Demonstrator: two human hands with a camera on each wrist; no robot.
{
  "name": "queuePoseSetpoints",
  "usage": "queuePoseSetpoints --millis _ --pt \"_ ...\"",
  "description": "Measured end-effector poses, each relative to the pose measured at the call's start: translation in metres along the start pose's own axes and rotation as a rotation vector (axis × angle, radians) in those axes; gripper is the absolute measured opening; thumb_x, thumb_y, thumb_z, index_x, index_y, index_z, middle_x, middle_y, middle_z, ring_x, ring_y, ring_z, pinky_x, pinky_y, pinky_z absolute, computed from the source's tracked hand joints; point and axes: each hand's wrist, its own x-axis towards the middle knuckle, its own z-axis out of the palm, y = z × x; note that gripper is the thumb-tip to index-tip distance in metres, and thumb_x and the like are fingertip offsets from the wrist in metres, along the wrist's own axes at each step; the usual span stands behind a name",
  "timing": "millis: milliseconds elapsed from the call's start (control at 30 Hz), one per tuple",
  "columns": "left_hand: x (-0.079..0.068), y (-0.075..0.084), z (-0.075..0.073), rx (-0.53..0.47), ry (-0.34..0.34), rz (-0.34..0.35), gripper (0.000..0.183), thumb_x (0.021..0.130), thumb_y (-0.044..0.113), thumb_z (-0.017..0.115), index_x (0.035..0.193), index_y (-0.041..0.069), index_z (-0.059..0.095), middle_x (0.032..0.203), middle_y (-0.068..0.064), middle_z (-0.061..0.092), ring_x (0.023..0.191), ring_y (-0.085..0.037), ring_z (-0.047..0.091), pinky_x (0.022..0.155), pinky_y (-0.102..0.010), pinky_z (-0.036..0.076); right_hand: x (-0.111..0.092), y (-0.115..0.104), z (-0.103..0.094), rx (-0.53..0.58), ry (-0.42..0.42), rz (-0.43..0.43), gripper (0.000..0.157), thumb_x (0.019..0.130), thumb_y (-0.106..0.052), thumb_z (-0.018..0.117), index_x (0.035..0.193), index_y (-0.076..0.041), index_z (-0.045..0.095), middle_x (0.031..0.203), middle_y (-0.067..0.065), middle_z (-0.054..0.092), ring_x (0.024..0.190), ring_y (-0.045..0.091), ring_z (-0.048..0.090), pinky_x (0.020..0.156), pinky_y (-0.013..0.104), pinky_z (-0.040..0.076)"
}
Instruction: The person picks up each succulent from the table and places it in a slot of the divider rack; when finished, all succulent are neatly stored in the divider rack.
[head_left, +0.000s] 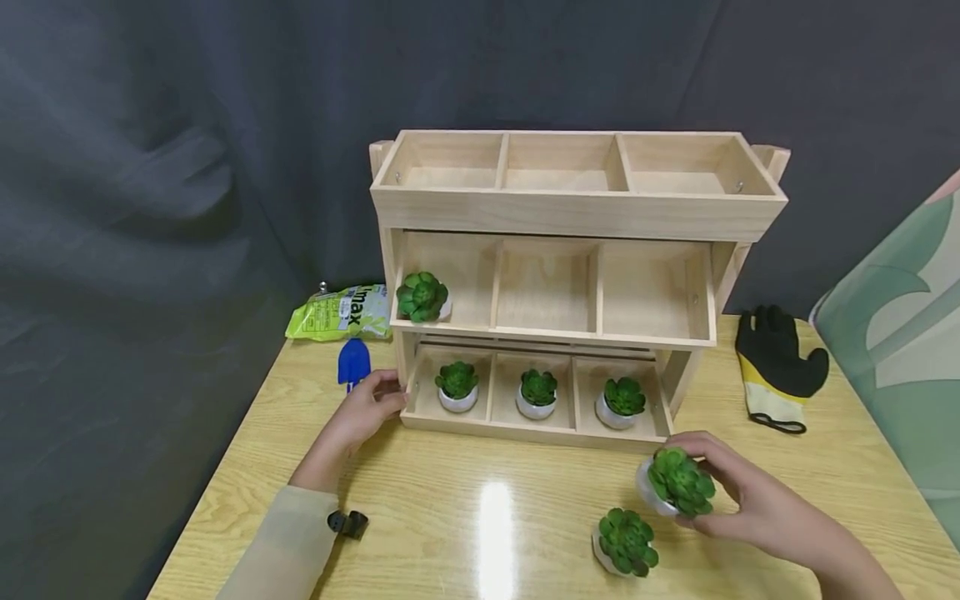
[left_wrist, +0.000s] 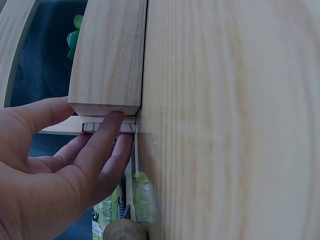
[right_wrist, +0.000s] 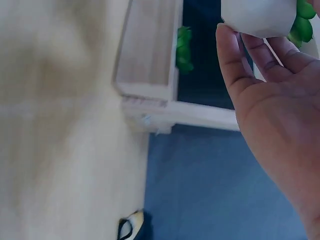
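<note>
The step in hand seems to be setting small potted plants into the wooden shelf (head_left: 577, 212); the right hand (head_left: 738, 492) grips one potted plant (head_left: 681, 482), thumb on one side and fingers on the other, their tips against the white pot while the green leaves sit clear of them; that plant is in front of the lower tray (head_left: 517, 432) at its right corner, near another plant (head_left: 627, 542) on the table (head_left: 405, 500); the left hand (head_left: 367, 408) holds the lower tray's left end between thumb and bent fingers (probably to steady it); since the lower compartments each hold a plant, the next move likely calls for raising the gripped one to the middle tier (head_left: 555, 335), keeping the pot level
</note>
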Motion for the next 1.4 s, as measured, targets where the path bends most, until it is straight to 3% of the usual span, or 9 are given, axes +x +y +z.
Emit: queuePoseSetpoints --millis 467,700,900,1033,1200,1333,1400 --pt "0.001 -0.002 -0.002 0.012 -0.015 0.014 0.054 0.109 0.011 0.059 0.158 -0.002 0.04 0.155 -0.027 0.049 0.143 -0.044 0.055 0.115 -0.052 0.055 0.072 -0.046 -0.018 -0.128 0.0 -0.041 0.073 0.085 -0.006 0.09 0.148 -0.021 0.054 0.137 -0.01 0.057 0.112 0.002 0.058 0.091 0.016 0.05" --pt "0.001 -0.001 -0.001 0.002 -0.014 0.014 0.054 0.109 0.01 0.06 0.157 -0.002 0.041 0.154 -0.028 0.049 0.142 -0.044 0.056 0.114 -0.051 0.056 0.106 -0.06 -0.023 -0.062 0.022 -0.068 0.073 0.085 0.002 0.088 0.148 -0.016 0.055 0.141 -0.009 0.054 0.11 0.005 0.058 0.092 0.016 0.052" --pt "0.002 -0.002 0.0 0.009 -0.011 0.012 0.054 0.108 0.01 0.06 0.157 -0.003 0.041 0.154 -0.029 0.049 0.141 -0.044 0.056 0.112 -0.05 0.057 0.132 -0.07 -0.026 0.001 0.036 -0.06 0.071 0.084 0.006 0.086 0.144 -0.017 0.056 0.135 -0.001 0.055 0.107 0.01 0.062 0.086 0.022 0.06" --pt "0.003 -0.002 -0.001 0.005 -0.005 0.003 0.054 0.108 0.01 0.061 0.157 -0.002 0.041 0.154 -0.028 0.049 0.142 -0.044 0.055 0.113 -0.051 0.057 0.146 -0.079 -0.026 -0.06 0.065 -0.023 0.067 0.086 -0.003 0.089 0.143 -0.017 0.057 0.132 0.0 0.057 0.106 0.007 0.064 0.084 0.025 0.064" --pt "0.003 -0.001 -0.001 0.009 0.002 -0.008 0.054 0.108 0.01 0.061 0.157 -0.001 0.042 0.154 -0.027 0.05 0.142 -0.043 0.056 0.113 -0.05 0.057 0.163 -0.089 -0.026 -0.185 0.123 0.018 0.062 0.087 -0.014 0.09 0.141 -0.016 0.06 0.13 0.001 0.063 0.11 0.012 0.063 0.092 0.019 0.058" --pt "0.003 0.0 0.0 0.009 0.003 -0.009 0.055 0.107 0.011 0.062 0.157 -0.001 0.042 0.153 -0.027 0.051 0.14 -0.043 0.057 0.114 -0.05 0.056 0.18 -0.098 -0.028 -0.225 0.142 0.059 0.06 0.089 -0.014 0.088 0.141 -0.011 0.059 0.131 0.005 0.063 0.115 0.021 0.062 0.1 0.032 0.056" --pt "0.002 -0.001 0.0 0.009 0.004 -0.004 0.055 0.107 0.011 0.062 0.157 -0.001 0.042 0.153 -0.028 0.05 0.14 -0.043 0.057 0.114 -0.051 0.056 0.189 -0.101 -0.028 -0.225 0.146 0.083 0.062 0.09 -0.014 0.088 0.143 -0.007 0.057 0.134 0.01 0.062 0.118 0.026 0.062 0.104 0.044 0.055"
